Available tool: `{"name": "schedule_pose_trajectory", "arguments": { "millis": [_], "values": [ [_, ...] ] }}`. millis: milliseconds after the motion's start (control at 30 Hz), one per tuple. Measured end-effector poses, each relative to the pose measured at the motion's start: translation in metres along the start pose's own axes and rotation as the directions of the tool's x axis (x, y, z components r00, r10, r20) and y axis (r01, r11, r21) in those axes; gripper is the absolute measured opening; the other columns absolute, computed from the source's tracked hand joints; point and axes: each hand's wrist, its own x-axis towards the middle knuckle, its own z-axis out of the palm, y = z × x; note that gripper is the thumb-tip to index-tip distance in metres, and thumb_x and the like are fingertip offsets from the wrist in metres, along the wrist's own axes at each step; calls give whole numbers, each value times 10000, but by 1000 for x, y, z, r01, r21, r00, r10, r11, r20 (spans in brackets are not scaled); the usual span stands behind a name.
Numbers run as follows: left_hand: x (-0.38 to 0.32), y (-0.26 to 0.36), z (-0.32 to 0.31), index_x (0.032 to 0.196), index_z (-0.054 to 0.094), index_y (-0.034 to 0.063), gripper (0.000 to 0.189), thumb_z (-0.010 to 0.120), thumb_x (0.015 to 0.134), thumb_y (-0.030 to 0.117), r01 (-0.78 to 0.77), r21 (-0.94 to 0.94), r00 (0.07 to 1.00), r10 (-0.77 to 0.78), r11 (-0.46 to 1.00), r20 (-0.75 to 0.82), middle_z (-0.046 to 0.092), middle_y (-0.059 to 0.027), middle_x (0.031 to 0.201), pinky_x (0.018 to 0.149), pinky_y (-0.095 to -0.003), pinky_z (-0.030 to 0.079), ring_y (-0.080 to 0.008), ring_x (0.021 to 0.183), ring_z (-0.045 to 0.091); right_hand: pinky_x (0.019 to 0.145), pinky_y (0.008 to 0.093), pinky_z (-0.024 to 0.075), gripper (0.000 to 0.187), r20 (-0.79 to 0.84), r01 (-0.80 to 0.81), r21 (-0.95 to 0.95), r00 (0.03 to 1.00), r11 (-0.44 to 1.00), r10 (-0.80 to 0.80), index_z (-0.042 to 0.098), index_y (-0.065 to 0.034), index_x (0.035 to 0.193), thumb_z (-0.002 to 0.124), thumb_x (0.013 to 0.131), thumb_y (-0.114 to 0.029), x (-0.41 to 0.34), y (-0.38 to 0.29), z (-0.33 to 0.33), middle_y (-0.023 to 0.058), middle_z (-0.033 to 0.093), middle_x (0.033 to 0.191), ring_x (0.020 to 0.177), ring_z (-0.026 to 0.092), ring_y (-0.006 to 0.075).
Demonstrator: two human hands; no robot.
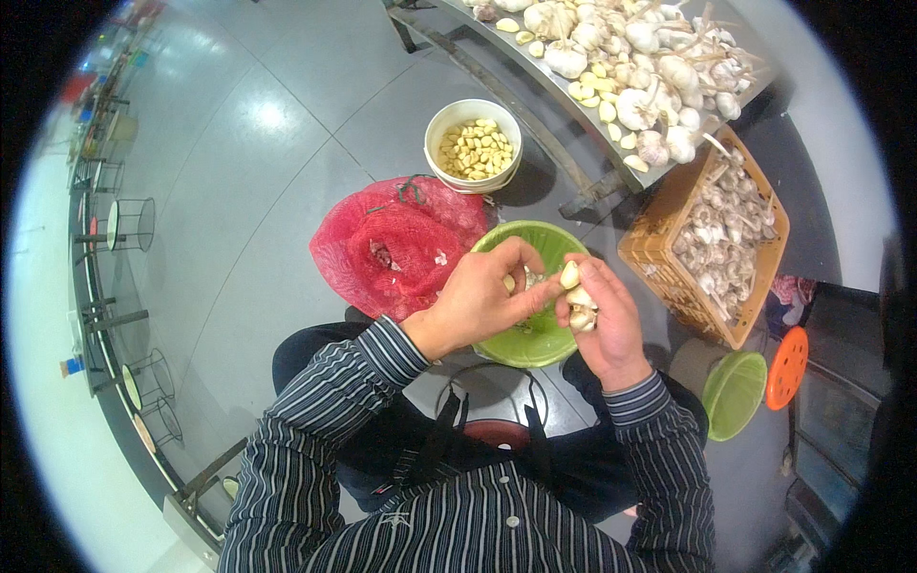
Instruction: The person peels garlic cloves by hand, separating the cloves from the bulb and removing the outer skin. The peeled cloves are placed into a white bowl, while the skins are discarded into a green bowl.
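Observation:
My right hand (609,315) holds a partly broken garlic bulb (582,308) in its fingers, with a peeled-looking clove (569,275) at the thumb tip. My left hand (487,286) reaches across from the left, one fingertip close to that clove. Another pale clove (509,283) sits in the curl of my left fingers. Both hands are over a green plastic basin (534,357) with some garlic skins inside, partly hidden by them. Beyond the basin stands a white bucket (435,147) with many peeled garlic cloves (474,150) in it.
A red mesh sack (351,243) lies left of the basin. A metal table (609,136) at upper right bears garlic bulbs and loose cloves. Beside it stands an orange plastic crate (648,247) of garlic bulbs. A second green basin (734,397) and an orange stool (786,369) are at right.

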Motion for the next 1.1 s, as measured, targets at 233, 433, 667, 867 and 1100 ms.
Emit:
{"name": "schedule_pose_trajectory", "arguments": {
  "millis": [233,433,667,867,1100],
  "values": [
    [-5,4,2,1019,664,39,235,763,909,222,-86,72,995,82,994,52,654,-96,718,595,-326,529,-190,615,660,639,252,531,185,9,26,-134,1000,991,-25,608,-31,1098,584,1052,-209,0,11,1,80,694,966,716,639,123],
    [-4,-3,5,1037,641,34,228,677,966,248,-23,-96,998,28,995,52,648,-93,727,615,-314,531,-171,628,650,644,232,524,207,-6,95,-336,995,937,-103,646,-29,1135,589,1051,-209,-3,14,3,52,686,941,719,635,98],
    [7,-10,-6,1048,589,74,252,416,1031,256,518,-677,855,-345,522,388,519,10,680,478,-244,359,-101,526,436,616,237,522,296,13,81,-341,997,937,-82,639,-16,1209,567,1062,-262,-6,8,7,63,678,914,700,634,102],
    [24,-9,-31,1148,609,68,336,375,1046,286,471,-874,795,-486,117,363,680,-61,979,587,-264,535,-155,779,662,596,283,530,393,-131,-19,-138,991,990,1,614,10,1204,506,1080,-346,0,3,5,105,686,904,678,646,151],
    [23,-28,-27,1101,626,54,395,412,1084,385,409,-908,793,-528,90,305,718,-134,1103,738,-305,628,-219,959,725,602,283,539,406,-68,-44,-188,997,981,32,642,0,1144,501,1078,-375,-2,8,4,100,691,896,687,656,154]
  ]
}}
